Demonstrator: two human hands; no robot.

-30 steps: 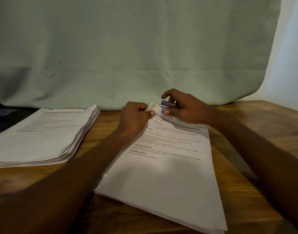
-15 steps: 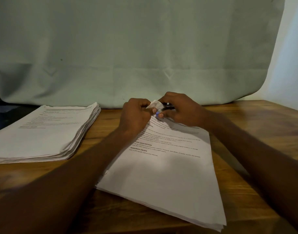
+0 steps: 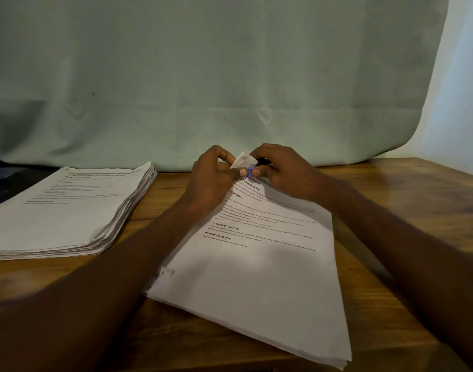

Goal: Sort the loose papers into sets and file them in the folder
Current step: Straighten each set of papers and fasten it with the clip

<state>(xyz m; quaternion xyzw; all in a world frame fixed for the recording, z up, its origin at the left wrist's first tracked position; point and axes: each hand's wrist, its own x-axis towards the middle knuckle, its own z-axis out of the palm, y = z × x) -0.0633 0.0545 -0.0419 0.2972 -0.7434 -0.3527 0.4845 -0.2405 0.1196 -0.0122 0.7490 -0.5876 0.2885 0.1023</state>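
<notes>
In the head view, the two hands sit closer together than a second ago: the right hand (image 3: 281, 170), which then lay a little off to the side with the clip (image 3: 251, 171) clear of the paper, is now pressed up against the left hand (image 3: 211, 178) over the far corner of the set (image 3: 259, 269), and that corner is lifted and folded more steeply. The set is a thin sheaf of white printed sheets, matte, lying askew on the table (image 3: 407, 200) with its near corner toward the camera; its edges fan slightly at the near end. The table is brown wood with visible grain. To the left lies the stack (image 3: 66, 210) — thicker, its sheet edges ragged and stepped along the right side. Behind hangs a pale green cloth (image 3: 230, 76), soft and creased. The left fingers curl tight and pinch the raised corner between thumb and forefinger. The right fingers are curled narrow round the clip — a small blue and black piece, mostly hidden, its blue end touching the paper's corner.
</notes>
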